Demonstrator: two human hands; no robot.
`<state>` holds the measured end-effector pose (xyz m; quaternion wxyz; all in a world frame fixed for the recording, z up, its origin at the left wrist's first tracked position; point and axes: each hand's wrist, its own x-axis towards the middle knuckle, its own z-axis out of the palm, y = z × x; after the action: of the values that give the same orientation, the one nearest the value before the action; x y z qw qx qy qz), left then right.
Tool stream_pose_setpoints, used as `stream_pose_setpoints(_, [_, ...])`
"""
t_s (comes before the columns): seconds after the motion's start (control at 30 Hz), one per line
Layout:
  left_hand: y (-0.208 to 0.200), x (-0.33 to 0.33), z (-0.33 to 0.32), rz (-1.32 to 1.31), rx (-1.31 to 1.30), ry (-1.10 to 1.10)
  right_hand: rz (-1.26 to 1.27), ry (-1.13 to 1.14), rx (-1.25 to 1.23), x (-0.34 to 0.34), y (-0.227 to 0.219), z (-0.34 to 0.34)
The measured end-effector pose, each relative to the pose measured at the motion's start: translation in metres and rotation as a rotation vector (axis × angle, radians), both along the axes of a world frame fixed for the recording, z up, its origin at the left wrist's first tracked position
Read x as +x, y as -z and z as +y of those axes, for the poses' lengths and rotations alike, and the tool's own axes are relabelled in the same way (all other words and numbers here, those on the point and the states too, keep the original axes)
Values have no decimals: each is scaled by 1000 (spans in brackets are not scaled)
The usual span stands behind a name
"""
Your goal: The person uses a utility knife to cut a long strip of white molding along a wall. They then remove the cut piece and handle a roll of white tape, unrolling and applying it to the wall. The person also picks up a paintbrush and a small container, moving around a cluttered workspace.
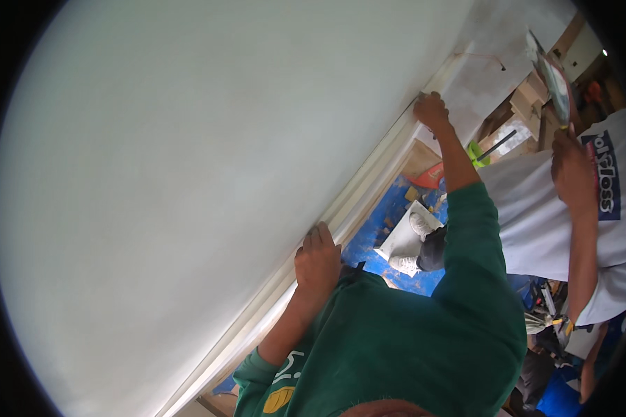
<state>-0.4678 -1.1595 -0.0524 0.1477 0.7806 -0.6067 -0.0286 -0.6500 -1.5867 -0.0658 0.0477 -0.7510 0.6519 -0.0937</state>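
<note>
A long cream moulding strip (358, 182) runs diagonally along the edge of a wide pale surface (181, 160). My left hand (318, 263) is on the strip at about its middle, fingers bent over the edge and the thumb side hidden. Farther along, near the strip's upper right end, my right hand (431, 111) is closed at the same edge with its fingers curled. A small dark spot shows by its fingertips, too small to name. Both arms, in green sleeves, are raised toward the strip.
On the right, a co-worker in a white shirt (528, 215) holds up a broad blade (555, 80) smeared with white paste. Below are a blue floor covering (368, 240), a white board (402, 236) with a person's white shoes on it, a green bucket (477, 153) and scattered tools.
</note>
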Motion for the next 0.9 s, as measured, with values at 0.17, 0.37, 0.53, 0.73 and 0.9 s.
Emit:
stream_pose_setpoints(0.17, [-18, 6, 7, 55, -175, 71, 192, -323, -58, -30, 20, -46])
stream_pose_setpoints(0.37, [-26, 15, 25, 141, -252, 50, 203, -481, 8, -12, -18, -19])
stream_pose_setpoints(0.53, [-27, 11, 27, 234, -323, 46, -489, -428, 49, -23, 3, 35])
stream_pose_setpoints(0.73, [-26, 2, 8, 228, -348, 128, -581, -297, -61, 2, -7, 129])
stream_pose_setpoints(0.9, [-29, -8, -37, 251, -243, 156, -404, -509, -221, 7, 3, 121])
